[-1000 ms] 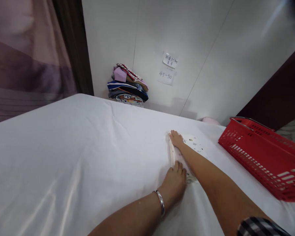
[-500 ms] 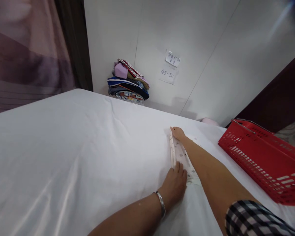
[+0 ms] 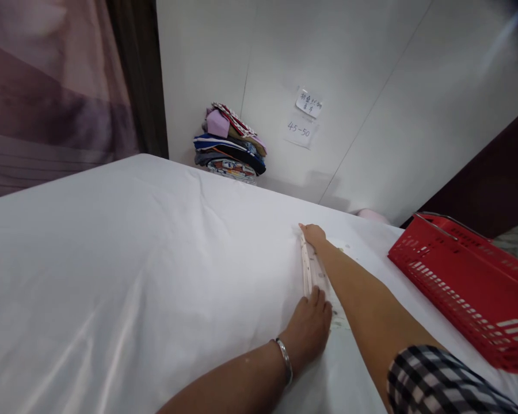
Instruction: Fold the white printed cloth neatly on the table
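Observation:
A thin, pale cloth (image 3: 320,276) with small dark spots lies on the white-covered table, its left edge folded into narrow layers. At the far end of that edge, my right hand (image 3: 314,234) is closed on the fabric, with the thumb side pointing away. My left hand (image 3: 309,325), with a silver bracelet at the wrist, has its fingers curled over the near end of the same edge. My right forearm crosses above the cloth and hides part of it. The fingertips of both hands are partly out of sight.
To the right stands a red plastic basket (image 3: 466,282) with a metal handle. A stack of folded clothes (image 3: 231,144) rises behind the table's far edge, against a pale wall (image 3: 362,46) with handwritten paper labels (image 3: 299,131). The table's white cover (image 3: 133,247) is wrinkled on the left.
The view has shifted slightly, so the background sits a little farther right. Both hands keep nearly the same place at the cloth's edge; my right forearm has shifted slightly over the cloth.

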`<state>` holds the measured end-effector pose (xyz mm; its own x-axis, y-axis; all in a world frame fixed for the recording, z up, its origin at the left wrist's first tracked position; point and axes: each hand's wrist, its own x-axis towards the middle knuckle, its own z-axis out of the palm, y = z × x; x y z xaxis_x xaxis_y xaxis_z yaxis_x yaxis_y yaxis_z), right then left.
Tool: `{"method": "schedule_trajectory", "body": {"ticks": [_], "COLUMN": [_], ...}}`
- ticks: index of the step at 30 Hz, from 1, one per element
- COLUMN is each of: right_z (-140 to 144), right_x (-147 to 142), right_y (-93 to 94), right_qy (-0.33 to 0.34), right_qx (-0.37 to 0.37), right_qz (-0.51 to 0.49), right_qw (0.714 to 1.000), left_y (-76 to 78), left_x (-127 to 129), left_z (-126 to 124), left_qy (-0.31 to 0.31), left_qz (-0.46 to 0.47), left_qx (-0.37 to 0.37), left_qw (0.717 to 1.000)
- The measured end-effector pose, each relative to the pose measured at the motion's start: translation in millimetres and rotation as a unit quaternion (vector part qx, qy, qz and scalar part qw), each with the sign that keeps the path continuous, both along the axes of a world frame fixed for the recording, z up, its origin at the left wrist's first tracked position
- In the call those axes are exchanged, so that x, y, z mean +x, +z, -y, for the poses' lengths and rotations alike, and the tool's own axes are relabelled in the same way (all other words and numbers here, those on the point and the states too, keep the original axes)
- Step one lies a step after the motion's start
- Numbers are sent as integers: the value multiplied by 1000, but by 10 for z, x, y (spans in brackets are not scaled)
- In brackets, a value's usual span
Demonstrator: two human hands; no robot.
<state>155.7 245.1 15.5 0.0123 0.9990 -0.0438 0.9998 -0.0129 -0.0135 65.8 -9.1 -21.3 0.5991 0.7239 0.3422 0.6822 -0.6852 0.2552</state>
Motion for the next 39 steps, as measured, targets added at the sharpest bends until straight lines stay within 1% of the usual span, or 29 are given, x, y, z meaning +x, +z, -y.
{"method": "schedule_trajectory", "body": {"ticks": [4, 8, 13, 16, 19, 23, 26, 29, 31, 34, 37, 39], "right_z": [-21, -5, 19, 72, 171, 289, 322, 384, 489, 757, 1110, 1353], "right_x": [31, 63, 50, 63, 108, 149, 140, 138, 168, 280, 478, 660], "right_y": [-57, -106, -104, -92, -125, -227, -259, -231, -203, -169, -131, -101], "right_qy": [1, 6, 10, 18, 35, 84, 91, 95, 104, 125, 141, 150], "right_qx": [3, 22, 56, 88, 109, 76, 56, 52, 50, 31, -4, -21], "right_qz": [-5, -14, -23, -31, -34, -28, -32, -41, -44, -47, -49, -48], "right_qw": [1000, 1000, 998, 995, 993, 993, 994, 993, 992, 991, 989, 987], "left_y": [5, 40, 77, 77, 68, 59, 68, 80, 80, 71, 74, 91], "left_x": [-2, -18, -42, -41, -26, -14, -25, -38, -38, -29, -29, -39], "left_z": [-12, -13, -4, -9, -21, -31, -26, -23, -28, -42, -52, -51], "left_qy": [-1, -8, -21, -19, -15, -18, -16, -17, -20, -21, -16, -20], "left_qz": [5, 5, 4, 4, 2, -12, -6, -3, -7, -18, -26, -25], "left_qx": [-11, -30, -35, -36, -42, -49, -34, -22, -18, -17, -18, -19], "left_qw": [1000, 1000, 999, 999, 999, 999, 999, 1000, 1000, 999, 999, 999]}}
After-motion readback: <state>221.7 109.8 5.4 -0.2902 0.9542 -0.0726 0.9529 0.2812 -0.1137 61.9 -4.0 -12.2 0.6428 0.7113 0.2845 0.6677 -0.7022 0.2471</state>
